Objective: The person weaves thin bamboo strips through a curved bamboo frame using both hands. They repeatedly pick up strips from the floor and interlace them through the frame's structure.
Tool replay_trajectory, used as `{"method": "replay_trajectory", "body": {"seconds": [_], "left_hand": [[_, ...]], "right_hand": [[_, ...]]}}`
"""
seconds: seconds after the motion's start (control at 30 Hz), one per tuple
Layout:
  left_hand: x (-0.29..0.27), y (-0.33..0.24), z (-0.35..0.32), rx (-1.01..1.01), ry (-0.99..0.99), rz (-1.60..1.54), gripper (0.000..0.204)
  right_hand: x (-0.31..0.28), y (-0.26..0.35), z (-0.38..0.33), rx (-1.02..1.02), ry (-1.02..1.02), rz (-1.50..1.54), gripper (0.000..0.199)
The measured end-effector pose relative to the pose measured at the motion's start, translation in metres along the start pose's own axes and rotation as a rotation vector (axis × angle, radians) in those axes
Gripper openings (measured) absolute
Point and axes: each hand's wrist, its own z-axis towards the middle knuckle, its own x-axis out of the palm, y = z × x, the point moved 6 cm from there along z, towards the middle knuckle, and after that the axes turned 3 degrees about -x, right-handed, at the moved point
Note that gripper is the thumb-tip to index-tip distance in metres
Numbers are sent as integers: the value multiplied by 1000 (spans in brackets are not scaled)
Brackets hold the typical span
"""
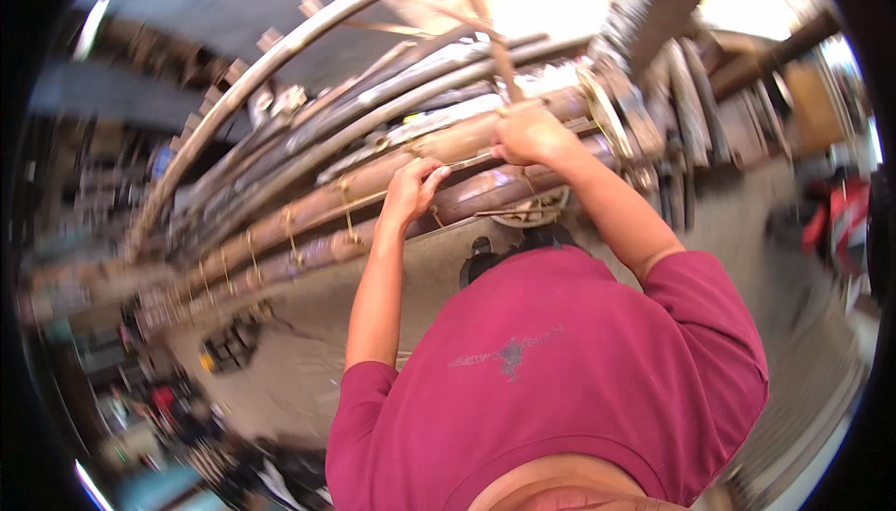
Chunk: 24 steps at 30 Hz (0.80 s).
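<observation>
Two long brown bamboo-like poles (476,196) lie side by side in front of me, bound at intervals with thin yellow ties (345,192). Over them, a thin pale strip (469,163) runs between my hands. My left hand (411,192) is closed at the strip's left part, thumb against the fingers. Farther right, my right hand (534,135) is closed on the strip near the base of an upright wooden stick (502,61). The fingers hide how the strip is gripped, and blur softens the details.
Behind the bound poles lie several grey pipes and poles (373,105). A curved wooden rail (271,58) arches beyond them. At right, more poles (691,100) lean near a red object (845,217). A round pale basin-like thing (527,217) sits below the poles. Dark clutter (229,343) lies on the floor at left.
</observation>
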Motion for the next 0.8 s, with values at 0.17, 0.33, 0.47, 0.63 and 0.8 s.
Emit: {"method": "replay_trajectory", "body": {"seconds": [0.17, 0.33, 0.47, 0.63, 0.8], "left_hand": [[25, 9, 22, -2, 226, -218, 27], [35, 1, 61, 264, 174, -15, 22], [55, -27, 59, 307, 199, 14, 21], [64, -39, 60, 294, 140, 14, 21], [73, -44, 59, 279, 187, 126, 19]], "right_hand": [[-19, 23, -40, 420, -263, -96, 20], [36, 4, -58, 357, -731, 111, 23], [49, 51, -97, 370, -885, 449, 26], [69, 60, -124, 360, -1132, 533, 15], [104, 40, -129, 364, -948, 744, 15]]}}
